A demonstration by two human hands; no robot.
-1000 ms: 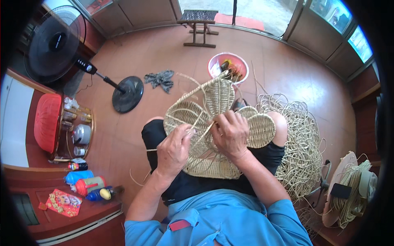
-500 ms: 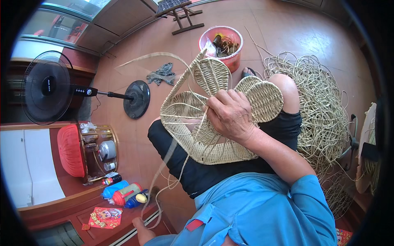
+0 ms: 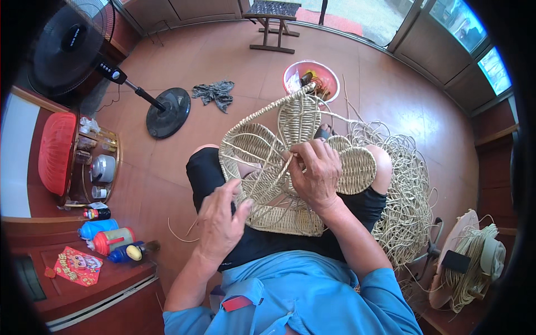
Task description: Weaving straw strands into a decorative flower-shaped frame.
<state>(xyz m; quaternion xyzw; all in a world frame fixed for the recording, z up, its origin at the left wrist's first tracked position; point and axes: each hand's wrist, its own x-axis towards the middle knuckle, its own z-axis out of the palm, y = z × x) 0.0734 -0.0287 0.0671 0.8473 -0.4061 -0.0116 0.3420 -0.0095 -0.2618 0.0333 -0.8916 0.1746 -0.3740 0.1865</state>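
On the person's lap, at the centre of the view, I see the woven rattan piece (image 3: 279, 167), a flat lobed frame partly filled with weave, resting across both thighs. My reading of the right hand (image 3: 317, 174): it sits on the middle of the piece, fingers closed around a thin loose strand (image 3: 283, 167) that runs off toward 7 o'clock. The left hand (image 3: 219, 225) lies at 7 o'clock of the piece, palm down on its lower rim; its fingers are curled, but whether they pinch anything I cannot tell.

Risks noted: the strand may kink or snap if it is pulled sharply across the frame wire; the piece may slide off the knees, since only a flat palm steadies it.

At 3 o'clock a heap of loose rattan (image 3: 406, 201) lies against the leg and could snag trailing ends. A pink basin (image 3: 311, 78) stands at 12 o'clock and a standing fan (image 3: 162, 109) at 10 o'clock, both well apart.
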